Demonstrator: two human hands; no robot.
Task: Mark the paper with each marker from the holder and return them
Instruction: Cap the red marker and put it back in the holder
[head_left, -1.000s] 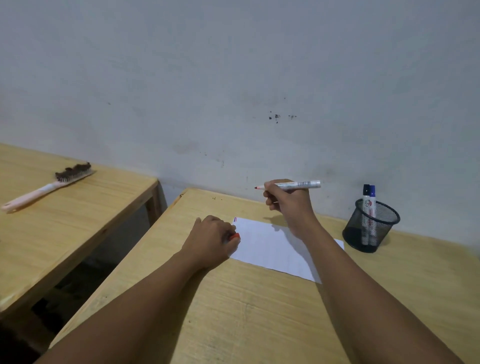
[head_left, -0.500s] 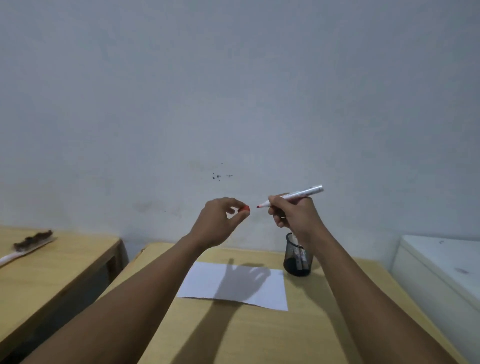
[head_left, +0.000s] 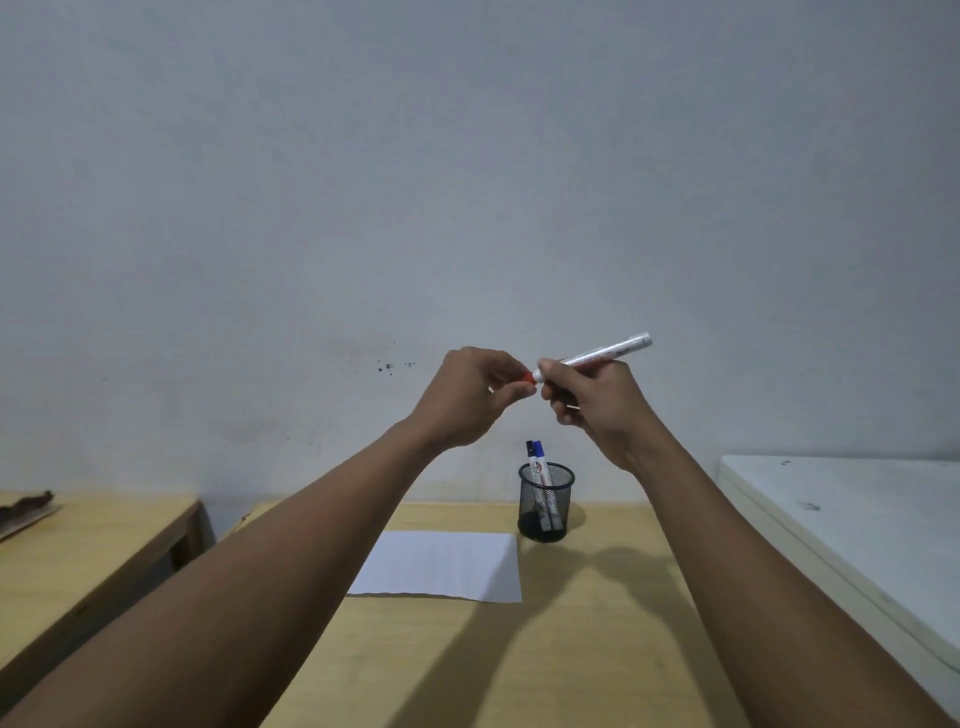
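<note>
Above wooden desk (head_left: 597, 649), both hands raised before grey wall. Right hand (head_left: 597, 402) grips white marker (head_left: 605, 354), barrel tilted up toward 2 o'clock. Left hand (head_left: 467, 397) pinches red cap (head_left: 529, 376) at marker's tip end; cap touching barrel, whether fully seated cannot tell. Below, black mesh holder (head_left: 546, 501) stands at 1 o'clock of white paper (head_left: 441, 566), just beside its far corner, two markers (head_left: 537, 457) upright inside. Second desk (head_left: 88, 551) at 9 o'clock, white surface (head_left: 857, 519) at 3 o'clock.
</note>
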